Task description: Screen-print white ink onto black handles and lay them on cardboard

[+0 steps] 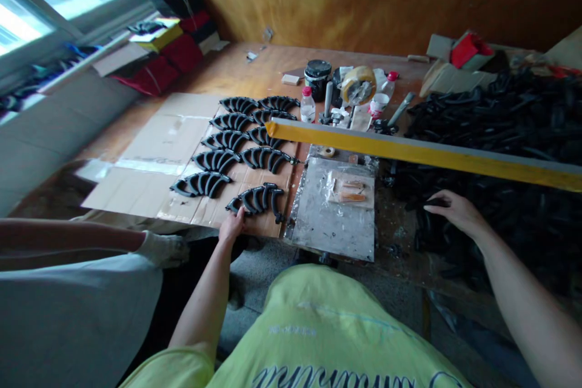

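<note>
My left hand (pixel 233 225) rests at the near edge of a flat cardboard sheet (pixel 154 145), its fingertips touching the nearest group of curved black plastic parts (pixel 257 200). More groups of the same black parts (pixel 248 133) lie in two rows up the cardboard. My right hand (pixel 454 211) reaches into a big heap of loose black parts (pixel 500 133) on the right, fingers curled on one black piece (pixel 437 202).
A long yellow and grey bar (pixel 422 153) crosses above the bench. A smeared metal plate (pixel 334 212) lies in the middle. Bottles, a black tub (pixel 317 77) and a tape roll (pixel 357 85) stand behind. Another person's gloved hand (pixel 163 250) is at the left.
</note>
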A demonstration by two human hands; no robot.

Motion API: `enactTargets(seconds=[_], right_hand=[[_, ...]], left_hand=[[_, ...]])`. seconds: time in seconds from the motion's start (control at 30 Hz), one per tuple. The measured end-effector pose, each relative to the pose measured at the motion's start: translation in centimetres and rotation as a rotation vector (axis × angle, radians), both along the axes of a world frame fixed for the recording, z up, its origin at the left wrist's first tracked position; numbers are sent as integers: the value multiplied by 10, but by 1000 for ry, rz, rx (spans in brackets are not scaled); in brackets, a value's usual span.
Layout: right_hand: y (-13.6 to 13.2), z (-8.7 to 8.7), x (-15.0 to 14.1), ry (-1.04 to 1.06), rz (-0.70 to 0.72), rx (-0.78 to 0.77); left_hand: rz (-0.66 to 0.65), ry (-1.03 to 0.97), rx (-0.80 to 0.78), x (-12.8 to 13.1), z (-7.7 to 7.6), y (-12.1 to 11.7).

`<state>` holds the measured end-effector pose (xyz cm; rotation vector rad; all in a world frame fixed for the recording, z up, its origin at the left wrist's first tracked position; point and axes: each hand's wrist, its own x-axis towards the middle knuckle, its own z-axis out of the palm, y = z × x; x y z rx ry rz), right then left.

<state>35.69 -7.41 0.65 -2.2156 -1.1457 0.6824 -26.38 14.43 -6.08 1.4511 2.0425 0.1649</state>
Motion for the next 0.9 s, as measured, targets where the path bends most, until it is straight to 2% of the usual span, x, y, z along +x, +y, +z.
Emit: enactTargets(seconds=[0.1, 0.17, 0.3, 0.4, 0.5, 0.63, 0.7, 0.77, 0.9], right_hand=[[18, 12, -44, 125, 30, 183], [36, 15, -79, 123, 123, 273], [78, 1, -143, -108, 383, 347], [97, -13, -170, -300, 517, 340], [100, -15, -179, -425, 553, 319], [99, -2, -200, -451, 603, 342], [104, 1, -231, -347, 694, 385], [117, -2, -275, -230, 796, 388], [161, -23, -366, -147, 911, 193]], left_hand=[[53, 47, 0, 1, -2, -15], [87, 72, 26, 5, -6, -27], [135, 107, 129, 18, -13, -45], [121, 118, 241, 30, -13, -54], [34, 130, 368, 37, -10, -58], [-161, 226, 498, 43, -7, -56], [-240, 253, 494, 44, -6, -52], [-325, 239, 457, 46, -5, -46], [-423, 233, 356, 46, -2, -29]])
